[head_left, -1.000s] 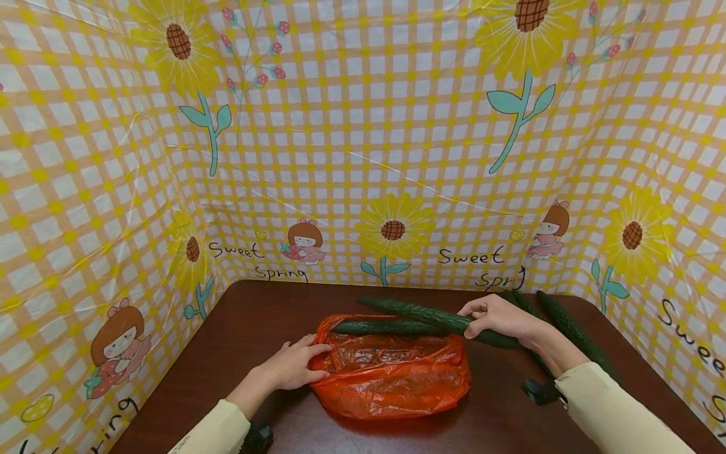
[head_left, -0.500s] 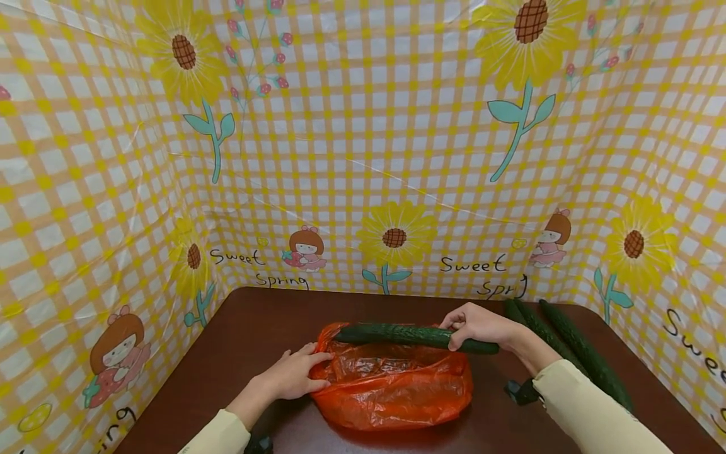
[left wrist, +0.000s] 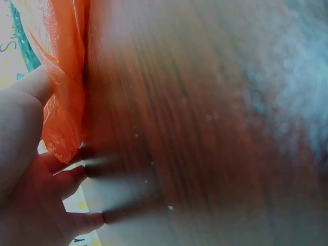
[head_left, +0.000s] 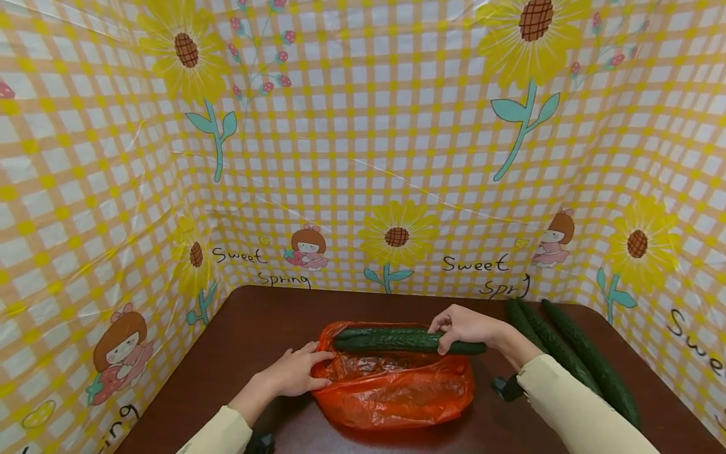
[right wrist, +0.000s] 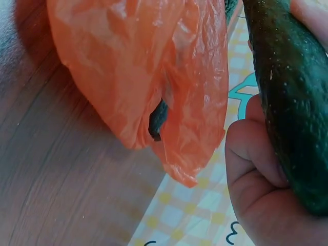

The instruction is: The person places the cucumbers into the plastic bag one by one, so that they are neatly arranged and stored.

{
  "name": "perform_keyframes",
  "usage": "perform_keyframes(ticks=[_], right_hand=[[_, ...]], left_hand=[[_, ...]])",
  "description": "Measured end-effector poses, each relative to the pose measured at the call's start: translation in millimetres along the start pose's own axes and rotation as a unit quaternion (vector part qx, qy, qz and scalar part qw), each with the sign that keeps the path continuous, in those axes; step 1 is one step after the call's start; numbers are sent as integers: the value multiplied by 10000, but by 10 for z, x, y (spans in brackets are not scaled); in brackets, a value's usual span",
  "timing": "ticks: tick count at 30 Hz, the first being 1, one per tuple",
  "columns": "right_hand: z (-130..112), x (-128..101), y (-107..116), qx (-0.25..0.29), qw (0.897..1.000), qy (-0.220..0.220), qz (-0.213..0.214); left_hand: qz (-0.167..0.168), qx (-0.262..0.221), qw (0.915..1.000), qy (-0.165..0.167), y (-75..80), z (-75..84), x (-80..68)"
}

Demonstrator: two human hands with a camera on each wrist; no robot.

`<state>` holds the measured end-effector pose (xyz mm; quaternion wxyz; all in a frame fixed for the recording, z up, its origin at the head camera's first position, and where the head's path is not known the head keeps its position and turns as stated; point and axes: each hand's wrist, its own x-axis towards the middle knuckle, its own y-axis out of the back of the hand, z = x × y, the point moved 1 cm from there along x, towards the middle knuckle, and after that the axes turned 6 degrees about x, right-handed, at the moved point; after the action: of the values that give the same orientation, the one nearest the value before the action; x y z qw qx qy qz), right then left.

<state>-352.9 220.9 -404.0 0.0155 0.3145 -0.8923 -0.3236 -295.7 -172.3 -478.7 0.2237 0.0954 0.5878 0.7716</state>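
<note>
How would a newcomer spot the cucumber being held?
On the dark brown table, find the red-orange plastic bag. At its opening, a green cucumber stretches crosswise, in front of another cucumber. Unlike that one and the three cucumbers at the table's right, it is gripped by the right hand.

bag (head_left: 397, 400) on table (head_left: 272, 318), cucumbers (head_left: 595, 366) at right

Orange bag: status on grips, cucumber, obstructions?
Right grip holds cucumber across orange bag's mouth, right end overhanging. Left grip touches bag's left edge. Second cucumber just behind, may crowd it.
</note>
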Motion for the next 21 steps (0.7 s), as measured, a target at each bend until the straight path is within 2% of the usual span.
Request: perform_keyframes(ticks=[11,21], right_hand=[[-24,147,-42,-78,9998,-147,138],[-34,246,-78,-104,9999,-18,40]], left_hand=[[17,-71,10000,-22,14,-6,10],[-11,-211,9998,-56,11,0,10]])
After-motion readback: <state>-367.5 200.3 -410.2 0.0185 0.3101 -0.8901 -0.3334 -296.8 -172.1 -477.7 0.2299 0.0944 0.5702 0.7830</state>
